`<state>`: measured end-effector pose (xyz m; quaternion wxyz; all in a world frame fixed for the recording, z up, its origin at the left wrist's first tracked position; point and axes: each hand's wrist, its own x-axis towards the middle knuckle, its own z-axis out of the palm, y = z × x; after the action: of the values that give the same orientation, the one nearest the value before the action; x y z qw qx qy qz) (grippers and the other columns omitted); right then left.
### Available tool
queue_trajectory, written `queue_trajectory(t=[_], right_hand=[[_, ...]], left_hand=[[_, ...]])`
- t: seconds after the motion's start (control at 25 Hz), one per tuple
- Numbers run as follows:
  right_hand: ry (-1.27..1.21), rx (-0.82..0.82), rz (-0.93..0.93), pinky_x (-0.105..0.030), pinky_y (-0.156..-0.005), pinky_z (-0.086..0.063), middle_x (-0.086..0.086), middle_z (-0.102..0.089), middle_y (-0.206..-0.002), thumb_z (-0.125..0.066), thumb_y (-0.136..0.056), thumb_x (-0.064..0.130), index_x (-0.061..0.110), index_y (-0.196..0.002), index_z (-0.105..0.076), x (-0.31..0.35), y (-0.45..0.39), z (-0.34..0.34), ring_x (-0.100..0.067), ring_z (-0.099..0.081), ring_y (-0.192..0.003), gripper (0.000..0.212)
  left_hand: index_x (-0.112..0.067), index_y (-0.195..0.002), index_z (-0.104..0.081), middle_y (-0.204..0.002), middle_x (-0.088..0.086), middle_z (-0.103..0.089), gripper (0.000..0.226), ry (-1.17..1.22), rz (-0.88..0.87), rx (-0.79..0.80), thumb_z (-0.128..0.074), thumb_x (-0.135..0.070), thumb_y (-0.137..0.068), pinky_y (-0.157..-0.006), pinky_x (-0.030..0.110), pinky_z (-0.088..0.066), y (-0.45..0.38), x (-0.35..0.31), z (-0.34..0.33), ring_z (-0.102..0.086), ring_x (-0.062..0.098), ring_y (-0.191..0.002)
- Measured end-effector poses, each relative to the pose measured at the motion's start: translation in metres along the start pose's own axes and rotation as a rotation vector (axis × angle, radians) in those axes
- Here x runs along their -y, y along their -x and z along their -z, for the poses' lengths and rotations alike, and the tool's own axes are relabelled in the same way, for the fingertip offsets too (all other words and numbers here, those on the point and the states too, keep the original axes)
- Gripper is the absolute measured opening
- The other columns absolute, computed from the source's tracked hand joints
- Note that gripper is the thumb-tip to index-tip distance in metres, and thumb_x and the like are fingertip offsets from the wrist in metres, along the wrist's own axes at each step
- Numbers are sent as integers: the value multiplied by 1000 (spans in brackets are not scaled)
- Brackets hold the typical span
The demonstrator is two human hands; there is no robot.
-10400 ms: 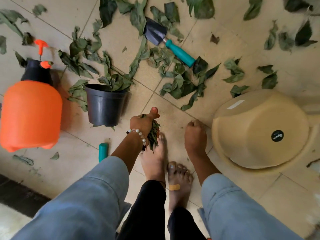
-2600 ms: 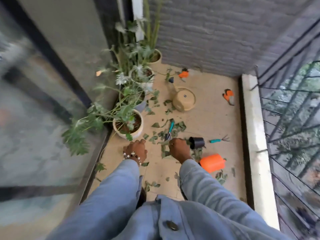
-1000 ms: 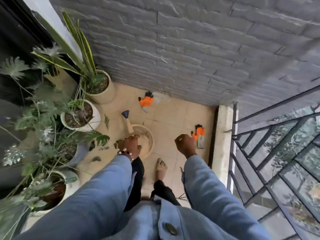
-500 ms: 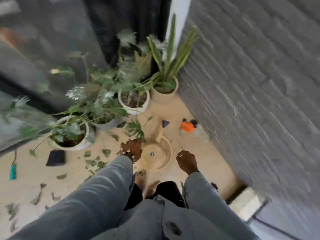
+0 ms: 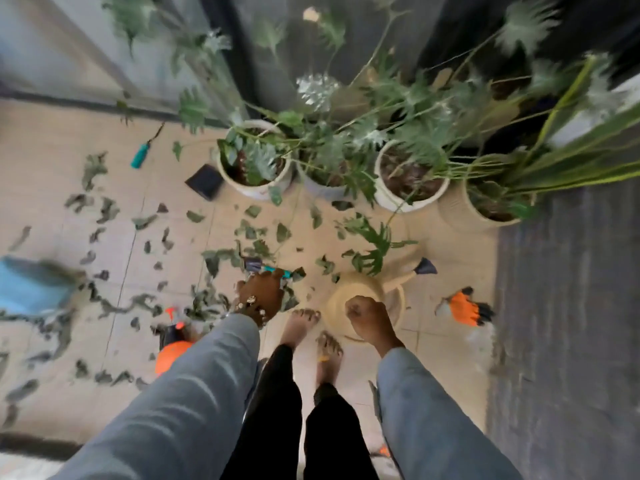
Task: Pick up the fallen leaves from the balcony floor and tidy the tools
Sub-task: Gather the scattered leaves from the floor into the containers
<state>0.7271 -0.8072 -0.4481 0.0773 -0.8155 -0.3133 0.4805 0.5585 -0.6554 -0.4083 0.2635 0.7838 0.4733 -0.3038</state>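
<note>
I stand looking down at the tiled balcony floor (image 5: 460,254). Fallen leaves (image 5: 104,209) lie scattered across its left and middle. My left hand (image 5: 261,294), with a bead bracelet at the wrist, hangs with curled fingers around a bunch of leaves (image 5: 290,299) that pokes out beside it. Just beyond it lies a trowel (image 5: 258,265) with a teal handle. My right hand (image 5: 367,317) is a closed fist holding nothing, above a beige watering can (image 5: 360,292).
Several potted plants (image 5: 254,161) line the far side by the glass door. A black pot (image 5: 204,181), a teal-handled rake (image 5: 139,159), an orange sprayer (image 5: 173,351) and an orange glove (image 5: 464,308) lie around my bare feet. Something blue and blurred (image 5: 31,285) sits far left. A grey brick wall (image 5: 568,306) stands at right.
The view has swung left from the wall corner back over the leaf-strewn floor. Both hands stay hanging in front of me, the left still curled round leaves.
</note>
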Motion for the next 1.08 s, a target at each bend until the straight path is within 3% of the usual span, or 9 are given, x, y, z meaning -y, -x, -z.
queue_trajectory(t=[0.24,0.36,0.44,0.56,0.72,0.8,0.92,1.0,1.08], right_hand=[[216,11,71,-30,-77,-43,-18,-67,-98,-52,-90,10,9,-85,-58,-58,-182,-92,-34,-60,-99,9],[461,-34,126,-36,-88,-43,-15,-64,-106,-51,-89,15,11,-99,-64,-91,-282,-143,-34,-56,-106,17],[662,42,184,-39,-96,-41,-10,-64,-109,-50,-89,21,18,-102,-65,-107,-334,-170,-31,-54,-109,20],[992,178,175,-55,-110,-23,-3,-60,-119,-49,-91,34,29,-107,-65,-118,-380,-203,-30,-44,-119,23],[1281,155,73,-65,-110,-1,-4,-63,-114,-43,-92,33,24,-101,-67,-111,-401,-237,-30,-48,-117,27],[1215,108,126,-63,-112,-6,-1,-67,-99,-47,-92,21,21,-91,-67,-102,-399,-239,-24,-57,-105,20],[898,-29,216,-45,-103,-36,-4,-69,-93,-53,-91,9,13,-93,-68,-96,-396,-230,-22,-62,-92,15],[429,-54,211,-33,-85,-52,-9,-71,-97,-63,-87,6,7,-99,-70,-89,-389,-217,-20,-66,-90,13],[-125,166,168,-24,-76,-53,-7,-73,-93,-70,-81,2,8,-95,-73,-82,-376,-200,-14,-67,-84,16]], left_hand=[[-23,-144,-34,-137,10,-52,50,102,85,96,-47,-27,-96,-98,45,-42,-130,36,-153,-50,33,-123],[-19,-142,-38,-134,12,-53,48,167,117,136,-48,-27,-95,-95,43,-45,-206,55,-232,-51,33,-121],[-18,-139,-41,-132,15,-55,46,234,133,135,-49,-25,-94,-94,43,-48,-249,66,-270,-53,34,-119],[-16,-134,-47,-127,17,-58,43,315,110,133,-51,-24,-93,-92,38,-47,-295,72,-310,-55,36,-116],[-16,-133,-50,-125,10,-62,40,463,159,152,-54,-24,-95,-91,32,-46,-327,70,-335,-57,27,-114],[-16,-131,-52,-117,9,-67,37,507,188,130,-53,-25,-95,-88,29,-45,-333,67,-337,-60,25,-110],[-15,-129,-53,-113,8,-69,37,592,218,119,-56,-29,-95,-91,30,-44,-332,58,-329,-62,25,-108],[-17,-137,-46,-125,6,-62,51,662,164,85,-62,-32,-91,-96,33,-46,-331,52,-319,-59,24,-113],[-18,-142,-41,-129,6,-57,63,772,84,78,-69,-29,-87,-96,37,-48,-331,43,-308,-59,22,-110]])
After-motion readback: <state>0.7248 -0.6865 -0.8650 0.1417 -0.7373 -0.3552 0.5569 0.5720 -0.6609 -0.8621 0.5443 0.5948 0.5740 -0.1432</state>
